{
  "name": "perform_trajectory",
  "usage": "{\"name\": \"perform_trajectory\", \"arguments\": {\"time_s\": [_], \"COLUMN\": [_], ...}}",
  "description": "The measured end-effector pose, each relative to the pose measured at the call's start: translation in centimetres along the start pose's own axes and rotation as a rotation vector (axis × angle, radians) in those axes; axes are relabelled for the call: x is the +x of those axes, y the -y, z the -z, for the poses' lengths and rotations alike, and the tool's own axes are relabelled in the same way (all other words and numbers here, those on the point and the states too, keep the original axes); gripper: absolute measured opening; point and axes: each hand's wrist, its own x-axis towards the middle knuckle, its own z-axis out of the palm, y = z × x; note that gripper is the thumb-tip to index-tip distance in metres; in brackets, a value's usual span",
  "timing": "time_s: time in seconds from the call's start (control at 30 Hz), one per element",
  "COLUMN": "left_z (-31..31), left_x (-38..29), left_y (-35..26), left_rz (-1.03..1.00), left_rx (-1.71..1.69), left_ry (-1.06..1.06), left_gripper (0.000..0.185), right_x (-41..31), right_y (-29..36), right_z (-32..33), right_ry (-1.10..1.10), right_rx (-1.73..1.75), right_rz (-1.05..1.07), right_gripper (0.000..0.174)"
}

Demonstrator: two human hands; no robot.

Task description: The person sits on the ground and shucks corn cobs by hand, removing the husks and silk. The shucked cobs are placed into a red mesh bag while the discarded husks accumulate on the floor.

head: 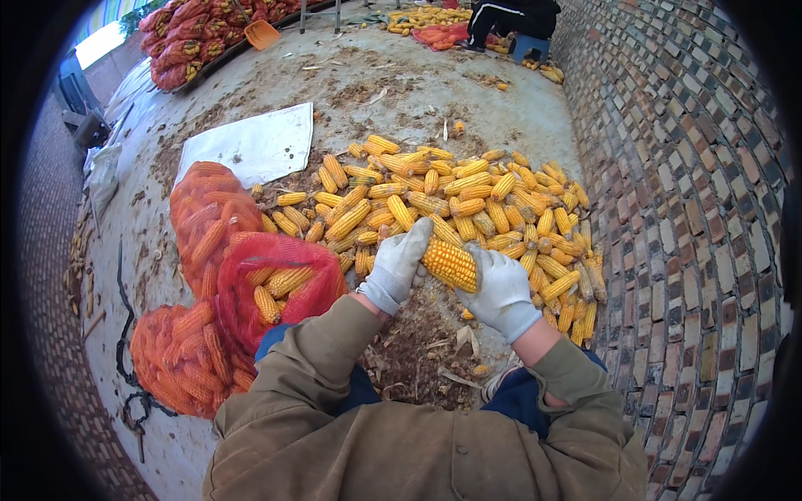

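Both my hands wear pale work gloves and hold one yellow corn cob (450, 263) between them, above the littered floor. My left hand (398, 265) grips its left end, thumb along the top. Around the right end my right hand (499, 285) is closed. Just beyond, a wide heap of husked corn cobs (432, 181) spreads over the concrete. By my left forearm an opened red mesh bag (326, 275) has its rim folded out, with several cobs showing inside. My left fingertips are partly hidden behind the cob.
Filled mesh bags (210, 219) stand left, another filled bag (182, 360) nearer me. A brick wall (677, 250) runs along the right. A white sack (250, 144) lies flat beyond. Farther off are an orange shovel (262, 34), stacked bags (194, 37) and a seated person (514, 19).
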Motion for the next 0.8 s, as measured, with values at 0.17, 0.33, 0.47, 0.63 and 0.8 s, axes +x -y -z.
{"name": "perform_trajectory", "arguments": {"time_s": [0.17, 0.33, 0.47, 0.63, 0.8], "left_z": [-0.3, -0.3, -0.6, 0.0, 1.2], "left_x": [0.2, 0.5, 0.6, 1.4, 1.4], "left_y": [0.2, 0.7, 0.4, 1.4, 0.4], "left_rz": [0.000, -0.021, -0.042, -0.078, -0.033], "left_rx": [-0.121, -0.254, -0.258, -0.312, -0.197], "left_ry": [-0.084, -0.107, -0.113, -0.098, -0.018], "left_gripper": [0.043, 0.037, 0.035, 0.039, 0.059], "right_x": [0.2, 0.2, -0.1, -0.2, 0.0], "right_y": [0.7, 1.9, 1.9, 3.7, 2.8], "right_z": [-1.3, -2.5, -5.5, -4.8, -2.5], "right_ry": [-0.063, -0.057, -0.044, 0.017, 0.064], "right_rx": [0.125, 0.276, 0.546, 0.887, 1.129], "right_rz": [0.009, -0.021, -0.077, -0.104, -0.146], "right_gripper": [0.065, 0.061, 0.056, 0.053, 0.041]}}
